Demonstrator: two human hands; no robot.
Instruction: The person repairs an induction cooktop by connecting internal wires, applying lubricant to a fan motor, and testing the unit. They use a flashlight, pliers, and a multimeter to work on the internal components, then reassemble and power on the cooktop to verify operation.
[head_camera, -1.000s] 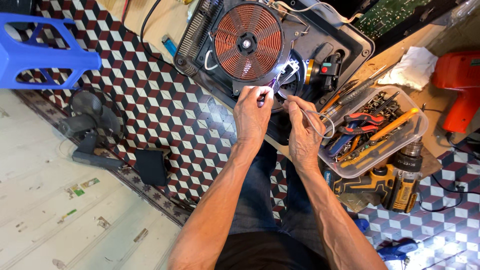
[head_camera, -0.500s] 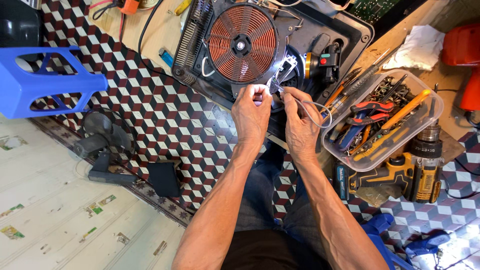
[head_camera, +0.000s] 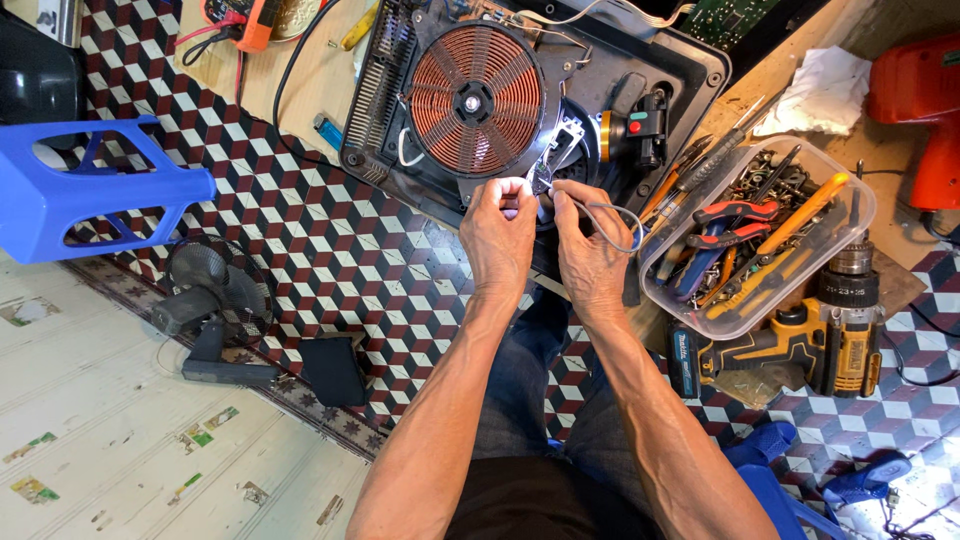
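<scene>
Lighting: bright, even daylight, soft shadows. Glare: a white hot spot at the fingers (head_camera: 517, 190) of the left hand (head_camera: 497, 240), blowing out detail there. Focus: sharp centre. Distortion: wide-angle bending at edges; lower right corner overexposed

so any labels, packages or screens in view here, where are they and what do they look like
Dark label patch on the battery base of the yellow and black cordless drill, right of the person's right hand: small, upright, with pale print.
Clear plastic tub holding pliers and screwdrivers, above the drill: rectangular, no label visible.
Green circuit board at the top edge: bare, no screen.
No lit screen shows anywhere.
</scene>
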